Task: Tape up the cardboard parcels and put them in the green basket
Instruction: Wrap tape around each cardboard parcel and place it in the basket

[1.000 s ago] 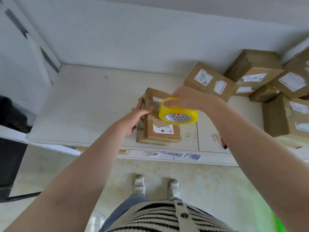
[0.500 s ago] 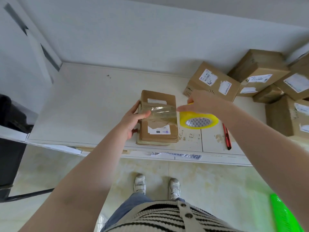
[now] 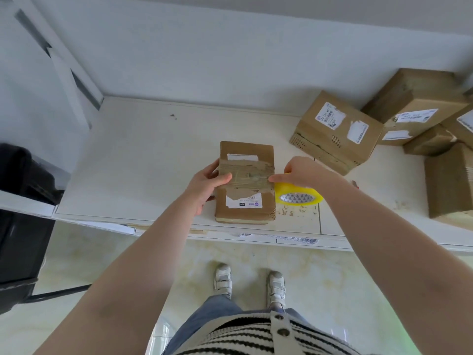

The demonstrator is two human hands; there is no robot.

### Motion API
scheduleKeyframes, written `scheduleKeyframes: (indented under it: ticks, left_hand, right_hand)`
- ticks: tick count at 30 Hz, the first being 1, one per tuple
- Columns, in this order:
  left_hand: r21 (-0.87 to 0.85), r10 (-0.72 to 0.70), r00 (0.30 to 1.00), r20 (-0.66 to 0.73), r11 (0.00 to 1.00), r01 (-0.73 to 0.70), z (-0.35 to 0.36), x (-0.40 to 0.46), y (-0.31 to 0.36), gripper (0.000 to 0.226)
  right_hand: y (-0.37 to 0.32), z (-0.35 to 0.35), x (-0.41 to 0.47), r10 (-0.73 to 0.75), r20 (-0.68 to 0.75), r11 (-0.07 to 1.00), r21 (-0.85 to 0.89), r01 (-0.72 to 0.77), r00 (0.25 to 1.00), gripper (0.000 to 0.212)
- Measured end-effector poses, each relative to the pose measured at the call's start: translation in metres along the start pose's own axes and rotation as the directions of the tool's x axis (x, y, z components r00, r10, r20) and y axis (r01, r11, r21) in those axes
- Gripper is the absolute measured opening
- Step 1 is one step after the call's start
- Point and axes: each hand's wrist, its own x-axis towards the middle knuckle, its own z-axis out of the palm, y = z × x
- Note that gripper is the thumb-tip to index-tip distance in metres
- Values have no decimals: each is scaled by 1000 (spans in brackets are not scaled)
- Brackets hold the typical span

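1. A flat cardboard parcel (image 3: 245, 183) lies on the white table (image 3: 138, 160), near its front edge.
2. A strip of clear tape (image 3: 249, 176) goes across the top of the parcel, from the left side to the right side.
3. The left hand (image 3: 207, 184) holds the left side of the parcel, with the thumb pressed on the tape.
4. The right hand (image 3: 304, 172) grips the yellow tape roll (image 3: 298, 197), which is just beside the right side of the parcel; one fingertip touches the tape at that edge.
5. More cardboard boxes (image 3: 335, 131) are piled at the right back of the table.
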Motion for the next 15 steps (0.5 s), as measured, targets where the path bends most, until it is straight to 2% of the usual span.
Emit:
scheduleKeyframes:
  ticks: [2, 5, 7, 10, 12, 15]
  left_hand:
    - [79, 81, 997, 16, 994, -82, -2, -1, 1, 44]
    - [185, 122, 992, 42, 974, -127, 4, -2, 3, 33]
    - [246, 142, 990, -4, 960, -136, 17, -1, 0, 34]
    - [269, 143, 979, -144, 958, -100, 36, 1, -3, 36]
    - [373, 215, 964, -158, 917, -144, 38, 1, -6, 38]
    - [424, 238, 961, -143, 892, -158, 34, 2, -6, 38]
  right_hand:
    - [0, 3, 3, 5, 16, 1000, 28, -6, 1000, 62]
    - [1, 3, 6, 20, 45, 999, 32, -21, 999, 61]
    - [2, 2, 7, 22, 56, 999, 32, -23, 998, 61]
    - [3, 4, 7, 22, 62, 999, 38, -24, 998, 63]
    - [2, 5, 8, 26, 64, 999, 32, -28, 998, 65]
    - [0, 3, 10, 28, 77, 999, 20, -30, 997, 65]
